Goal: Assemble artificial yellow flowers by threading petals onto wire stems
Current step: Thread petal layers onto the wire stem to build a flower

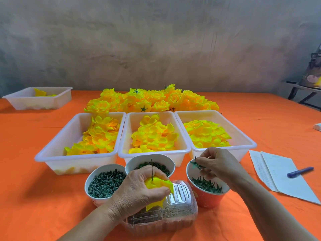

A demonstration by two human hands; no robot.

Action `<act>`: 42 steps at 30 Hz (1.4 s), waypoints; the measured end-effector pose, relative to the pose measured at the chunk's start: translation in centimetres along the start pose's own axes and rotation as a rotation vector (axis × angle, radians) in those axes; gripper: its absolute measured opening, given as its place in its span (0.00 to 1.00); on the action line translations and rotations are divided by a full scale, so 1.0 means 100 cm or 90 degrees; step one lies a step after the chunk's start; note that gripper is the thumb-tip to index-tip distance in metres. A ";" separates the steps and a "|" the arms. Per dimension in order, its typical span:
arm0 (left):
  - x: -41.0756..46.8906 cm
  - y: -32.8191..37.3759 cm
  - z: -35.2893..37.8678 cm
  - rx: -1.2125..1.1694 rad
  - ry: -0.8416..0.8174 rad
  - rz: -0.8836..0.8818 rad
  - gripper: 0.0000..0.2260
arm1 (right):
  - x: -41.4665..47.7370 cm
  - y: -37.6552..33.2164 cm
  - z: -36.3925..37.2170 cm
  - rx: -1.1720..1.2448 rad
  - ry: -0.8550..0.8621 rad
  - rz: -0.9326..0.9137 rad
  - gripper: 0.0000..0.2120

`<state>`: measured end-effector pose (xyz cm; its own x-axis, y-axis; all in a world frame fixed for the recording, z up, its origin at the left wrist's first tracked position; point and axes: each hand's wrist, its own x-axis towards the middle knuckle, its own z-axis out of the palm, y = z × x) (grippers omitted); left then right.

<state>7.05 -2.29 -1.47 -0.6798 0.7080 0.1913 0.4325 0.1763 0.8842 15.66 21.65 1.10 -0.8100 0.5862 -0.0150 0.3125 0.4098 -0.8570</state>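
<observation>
My left hand (139,188) grips a bunch of yellow petals (159,184) threaded on a thin dark wire stem (152,168) that sticks up from my fist. My right hand (219,162) pinches a green star-shaped calyx (196,164) over the right cup (206,197) of green calyxes. Three white trays hold loose yellow petals: left tray (57,150), middle tray (132,119), right tray (243,134). Finished yellow flowers (151,100) are piled behind the trays.
A cup of green pegs (104,183) and a cup of green rings (156,164) stand in front of the trays. A clear plastic box (175,209) lies under my left hand. Papers (276,171) with a blue pen (300,171) lie at right, another white tray (41,100) at far left.
</observation>
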 end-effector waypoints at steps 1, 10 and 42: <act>0.000 0.000 0.000 0.002 0.000 0.000 0.12 | 0.000 0.001 0.000 -0.039 0.003 -0.008 0.07; 0.001 -0.002 0.000 0.009 0.002 -0.002 0.10 | -0.006 -0.003 -0.004 -0.059 0.005 -0.042 0.08; 0.002 -0.007 -0.002 0.041 -0.007 0.072 0.17 | -0.067 -0.084 0.062 0.313 -0.254 -0.269 0.19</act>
<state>6.48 -2.36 -2.02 -0.6180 0.7335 0.2829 0.5429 0.1379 0.8284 15.37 9.93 5.24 -0.9588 0.1142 0.2601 -0.2452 0.1296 -0.9608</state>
